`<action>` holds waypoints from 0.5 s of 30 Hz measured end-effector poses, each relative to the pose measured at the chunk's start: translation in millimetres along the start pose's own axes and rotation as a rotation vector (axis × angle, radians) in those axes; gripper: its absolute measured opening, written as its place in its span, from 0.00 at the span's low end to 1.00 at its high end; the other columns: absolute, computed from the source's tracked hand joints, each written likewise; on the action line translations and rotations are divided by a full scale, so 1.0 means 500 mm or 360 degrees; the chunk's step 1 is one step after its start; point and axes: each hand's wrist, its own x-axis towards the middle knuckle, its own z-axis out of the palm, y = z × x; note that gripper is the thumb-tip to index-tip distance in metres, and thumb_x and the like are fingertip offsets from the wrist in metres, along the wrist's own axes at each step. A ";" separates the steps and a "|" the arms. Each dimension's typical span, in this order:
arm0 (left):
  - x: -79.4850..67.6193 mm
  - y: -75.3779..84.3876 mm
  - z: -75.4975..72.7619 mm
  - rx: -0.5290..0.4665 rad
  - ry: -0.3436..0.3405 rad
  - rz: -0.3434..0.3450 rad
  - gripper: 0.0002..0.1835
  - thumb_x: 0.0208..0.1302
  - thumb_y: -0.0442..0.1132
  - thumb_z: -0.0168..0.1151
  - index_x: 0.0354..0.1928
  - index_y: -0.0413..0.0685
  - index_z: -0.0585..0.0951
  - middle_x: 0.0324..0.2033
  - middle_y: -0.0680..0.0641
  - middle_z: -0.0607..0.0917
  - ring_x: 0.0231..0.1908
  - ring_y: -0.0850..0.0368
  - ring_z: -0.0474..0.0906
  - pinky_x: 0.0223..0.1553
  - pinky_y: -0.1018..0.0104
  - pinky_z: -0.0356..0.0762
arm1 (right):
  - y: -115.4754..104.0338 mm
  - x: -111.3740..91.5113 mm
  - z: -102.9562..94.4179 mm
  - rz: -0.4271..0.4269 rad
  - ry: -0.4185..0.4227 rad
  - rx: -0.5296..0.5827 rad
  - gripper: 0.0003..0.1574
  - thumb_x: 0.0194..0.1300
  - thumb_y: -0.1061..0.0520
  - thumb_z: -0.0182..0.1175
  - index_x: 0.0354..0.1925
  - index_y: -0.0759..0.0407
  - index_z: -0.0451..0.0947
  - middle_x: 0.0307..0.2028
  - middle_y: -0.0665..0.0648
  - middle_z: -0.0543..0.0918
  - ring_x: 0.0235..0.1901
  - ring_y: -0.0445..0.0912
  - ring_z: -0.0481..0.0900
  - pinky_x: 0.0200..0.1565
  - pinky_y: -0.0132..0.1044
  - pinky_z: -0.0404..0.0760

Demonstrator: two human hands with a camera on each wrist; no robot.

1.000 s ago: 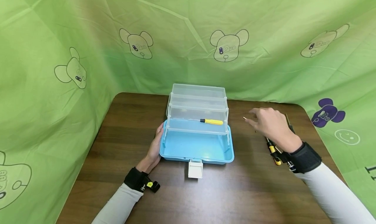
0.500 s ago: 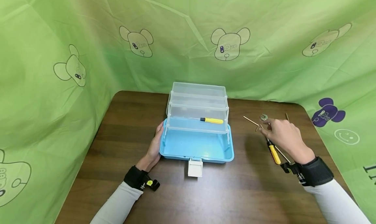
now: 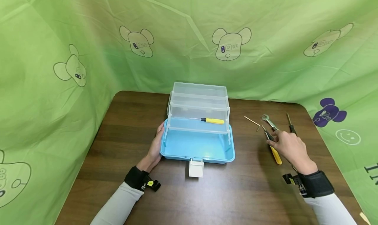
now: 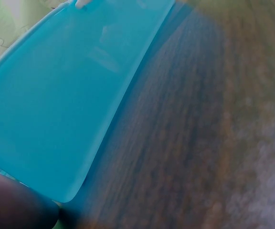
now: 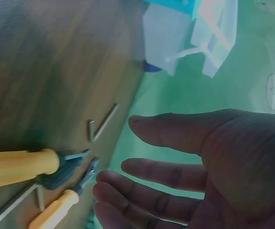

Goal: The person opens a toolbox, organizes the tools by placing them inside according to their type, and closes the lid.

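Observation:
In the head view my left hand [image 3: 154, 148] rests along the left wall of an open light-blue toolbox [image 3: 195, 146], its fingers lying against the outside. My right hand [image 3: 290, 149] hovers over several tools on the right of the table. The right wrist view shows its thumb and fingers apart, with nothing between them. Nearest to it is a yellow-handled screwdriver [image 3: 276, 155] with a dark collar. Around it lie a wrench [image 3: 269, 121], a hex key [image 3: 251, 121] and a dark-handled screwdriver [image 3: 291, 127]. Another hex key [image 5: 11, 206] shows in the right wrist view.
A yellow-and-black screwdriver [image 3: 214, 121] lies in one of the clear tiered trays [image 3: 199, 108] of the toolbox. Its white latch [image 3: 196, 168] hangs at the front. Behind the brown table [image 3: 133, 120] is a green printed curtain [image 3: 183, 38].
My right hand has drawn back to the right and toward me over the tools, uncovering the hex key, wrench and part of the screwdriver. My left hand stays on the toolbox.

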 end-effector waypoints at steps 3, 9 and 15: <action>-0.001 0.002 0.001 0.0000 0.0003 -0.0001 0.32 0.89 0.48 0.28 0.85 0.43 0.40 0.85 0.42 0.43 0.83 0.47 0.36 0.81 0.45 0.35 | 0.008 -0.004 0.008 0.0036 0.0011 -0.0010 0.20 0.68 0.51 0.70 0.47 0.67 0.84 0.23 0.58 0.79 0.21 0.53 0.73 0.18 0.44 0.65; -0.002 0.004 0.002 -0.0009 0.0000 0.0012 0.32 0.89 0.47 0.28 0.85 0.43 0.40 0.85 0.42 0.42 0.83 0.47 0.35 0.81 0.45 0.34 | 0.023 -0.011 0.024 0.0102 -0.0051 0.0005 0.20 0.68 0.52 0.71 0.49 0.66 0.85 0.23 0.57 0.79 0.22 0.52 0.75 0.19 0.45 0.68; -0.001 0.002 0.001 -0.0017 -0.0013 0.0023 0.33 0.89 0.48 0.29 0.85 0.42 0.39 0.84 0.42 0.42 0.82 0.47 0.36 0.81 0.44 0.34 | 0.030 -0.020 0.038 0.0137 -0.0065 0.0019 0.11 0.69 0.53 0.70 0.39 0.61 0.84 0.20 0.53 0.73 0.22 0.51 0.73 0.20 0.44 0.65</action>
